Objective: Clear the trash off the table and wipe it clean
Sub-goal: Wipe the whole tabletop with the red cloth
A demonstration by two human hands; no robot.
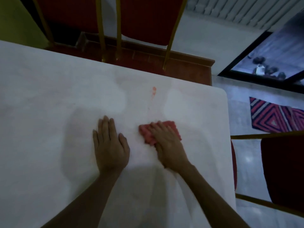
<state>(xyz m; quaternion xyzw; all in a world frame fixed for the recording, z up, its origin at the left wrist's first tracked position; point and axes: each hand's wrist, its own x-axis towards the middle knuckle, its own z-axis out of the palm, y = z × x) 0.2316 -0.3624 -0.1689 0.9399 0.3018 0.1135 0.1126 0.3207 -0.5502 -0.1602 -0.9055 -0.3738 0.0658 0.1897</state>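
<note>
Head view: a person leans over a white desk (41,96), with both hands on its top.
Cloth: a pink cloth (145,133) lies flat on the desk, toward the 3 o'clock end, under the right hand.
Right hand (167,142): its fingers lie fairly straight over the cloth and press it down without bunching it.
Left hand (109,145): it rests flat and open on bare desk at 9 o'clock of the cloth, holding nothing.
Handling: the cloth looks soft, light and limp. It would likely fold or slip under a loose palm, so flat pressure over its middle suits wiping, and a pinched edge suits lifting.
Stain: a red smear (153,91) sits at 12 o'clock of the cloth, apart from it.
Hard to tell: the right fingers are blurred and the palm hides part of the cloth. Whether the cloth is damp cannot be seen. The desk's 9 o'clock end and near edge are cut off.
</note>
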